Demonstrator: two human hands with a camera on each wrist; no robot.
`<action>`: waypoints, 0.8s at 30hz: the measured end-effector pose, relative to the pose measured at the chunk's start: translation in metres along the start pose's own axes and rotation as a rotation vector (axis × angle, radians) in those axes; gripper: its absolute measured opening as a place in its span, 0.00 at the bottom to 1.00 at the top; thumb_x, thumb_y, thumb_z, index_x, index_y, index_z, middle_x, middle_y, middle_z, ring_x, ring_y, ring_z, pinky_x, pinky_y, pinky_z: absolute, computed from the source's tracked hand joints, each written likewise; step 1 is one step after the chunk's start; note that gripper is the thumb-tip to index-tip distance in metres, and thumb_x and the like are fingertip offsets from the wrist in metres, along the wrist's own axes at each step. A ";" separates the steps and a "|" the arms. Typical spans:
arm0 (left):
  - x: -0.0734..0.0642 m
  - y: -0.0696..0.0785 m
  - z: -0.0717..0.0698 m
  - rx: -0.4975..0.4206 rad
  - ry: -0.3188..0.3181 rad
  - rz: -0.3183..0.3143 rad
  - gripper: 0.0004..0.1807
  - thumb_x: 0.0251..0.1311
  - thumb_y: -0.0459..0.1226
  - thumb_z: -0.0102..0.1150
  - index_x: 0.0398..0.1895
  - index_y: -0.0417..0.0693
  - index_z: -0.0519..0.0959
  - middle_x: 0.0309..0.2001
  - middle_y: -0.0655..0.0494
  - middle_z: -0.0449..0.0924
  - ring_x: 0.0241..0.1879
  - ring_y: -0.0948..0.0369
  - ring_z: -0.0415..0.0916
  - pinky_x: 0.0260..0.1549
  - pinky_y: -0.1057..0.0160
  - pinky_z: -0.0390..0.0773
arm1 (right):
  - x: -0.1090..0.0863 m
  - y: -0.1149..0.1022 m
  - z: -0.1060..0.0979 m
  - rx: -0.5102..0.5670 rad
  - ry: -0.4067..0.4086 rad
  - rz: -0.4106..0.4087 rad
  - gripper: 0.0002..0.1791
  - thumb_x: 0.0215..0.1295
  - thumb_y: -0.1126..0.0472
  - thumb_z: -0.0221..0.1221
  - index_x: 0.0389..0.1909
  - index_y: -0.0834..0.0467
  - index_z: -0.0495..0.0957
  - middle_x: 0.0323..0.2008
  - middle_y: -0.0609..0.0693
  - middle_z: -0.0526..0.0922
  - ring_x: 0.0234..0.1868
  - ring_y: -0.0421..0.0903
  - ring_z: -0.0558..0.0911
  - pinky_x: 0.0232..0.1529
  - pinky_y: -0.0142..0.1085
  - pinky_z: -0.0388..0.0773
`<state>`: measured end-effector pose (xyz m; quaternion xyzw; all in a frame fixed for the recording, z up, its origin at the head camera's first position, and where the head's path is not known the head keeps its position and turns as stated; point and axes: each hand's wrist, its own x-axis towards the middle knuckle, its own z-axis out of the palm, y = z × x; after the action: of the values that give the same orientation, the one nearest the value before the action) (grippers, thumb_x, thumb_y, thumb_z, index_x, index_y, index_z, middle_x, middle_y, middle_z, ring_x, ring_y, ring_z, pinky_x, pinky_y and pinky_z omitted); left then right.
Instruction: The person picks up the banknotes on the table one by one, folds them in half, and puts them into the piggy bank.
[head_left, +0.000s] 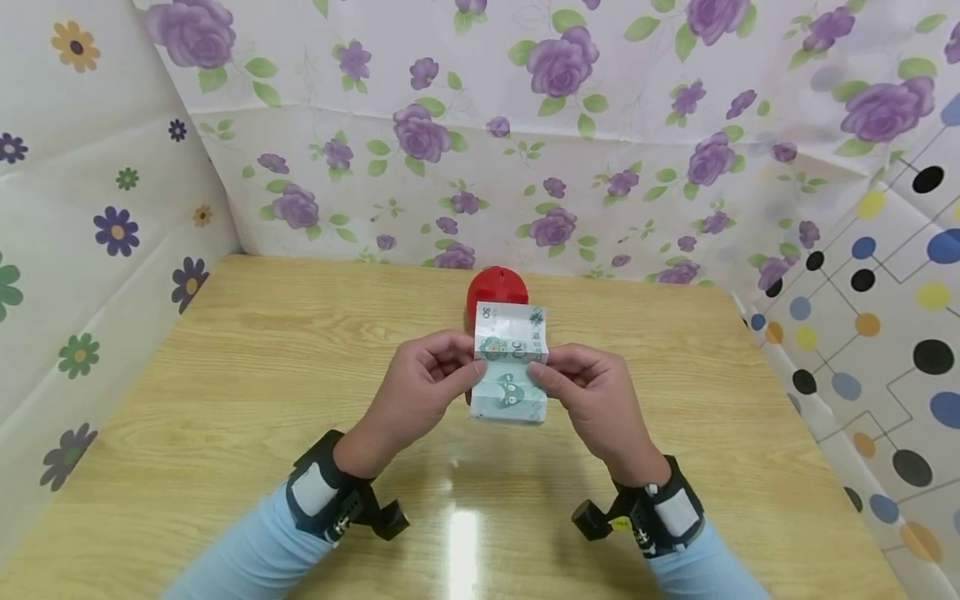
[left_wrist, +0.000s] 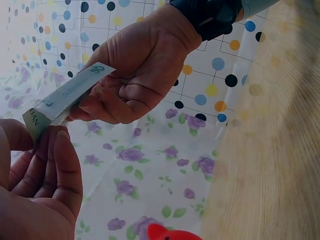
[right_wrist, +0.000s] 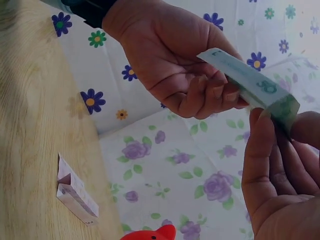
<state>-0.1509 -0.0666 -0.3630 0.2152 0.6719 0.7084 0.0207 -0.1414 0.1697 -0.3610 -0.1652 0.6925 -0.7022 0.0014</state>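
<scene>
A green 50-yuan banknote (head_left: 510, 392), creased across its middle, is held up between both hands above the table. My left hand (head_left: 423, 383) pinches its left edge between thumb and fingers. At the right edge, my right hand (head_left: 596, 392) has the same pinch. Both wrist views show the note (left_wrist: 75, 92) bent along a fold. Beyond the note stands a red piggy bank (head_left: 497, 283), partly covered by it in the head view. A folded pinkish banknote (right_wrist: 77, 197) rests on the table in the right wrist view.
The wooden table (head_left: 300, 317) has a light grain and a bright reflection near its front. Floral cloth (head_left: 420, 133) hangs behind it, with patterned sheets at the left and right. Each wrist wears a black strap with a small camera (head_left: 390, 521).
</scene>
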 end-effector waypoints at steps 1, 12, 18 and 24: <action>0.000 0.000 0.000 -0.008 0.001 0.001 0.08 0.67 0.27 0.60 0.47 0.33 0.82 0.33 0.45 0.82 0.25 0.61 0.78 0.29 0.68 0.81 | 0.000 0.000 -0.001 0.026 -0.012 -0.013 0.08 0.71 0.68 0.61 0.46 0.62 0.87 0.40 0.46 0.91 0.39 0.42 0.89 0.44 0.36 0.87; -0.001 0.000 -0.002 -0.115 -0.054 0.081 0.10 0.67 0.24 0.56 0.49 0.26 0.79 0.37 0.61 0.86 0.29 0.63 0.80 0.32 0.67 0.84 | 0.000 0.002 -0.003 0.314 -0.162 -0.160 0.19 0.73 0.77 0.51 0.49 0.58 0.86 0.46 0.50 0.90 0.44 0.42 0.88 0.45 0.34 0.86; -0.001 0.002 -0.001 -0.142 -0.089 0.115 0.10 0.67 0.23 0.55 0.48 0.22 0.79 0.41 0.64 0.87 0.32 0.64 0.81 0.35 0.66 0.85 | -0.001 0.004 -0.003 0.388 -0.184 -0.227 0.23 0.71 0.80 0.48 0.47 0.57 0.87 0.46 0.48 0.89 0.44 0.40 0.87 0.44 0.32 0.85; -0.003 0.002 -0.001 -0.147 -0.090 0.132 0.09 0.68 0.23 0.54 0.46 0.24 0.81 0.43 0.59 0.87 0.39 0.63 0.83 0.41 0.66 0.85 | 0.000 0.004 -0.002 0.371 -0.209 -0.283 0.27 0.72 0.79 0.40 0.46 0.58 0.87 0.44 0.47 0.90 0.42 0.39 0.88 0.45 0.30 0.85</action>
<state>-0.1478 -0.0686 -0.3621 0.2884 0.6011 0.7451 0.0199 -0.1423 0.1714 -0.3646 -0.3288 0.5179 -0.7897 0.0050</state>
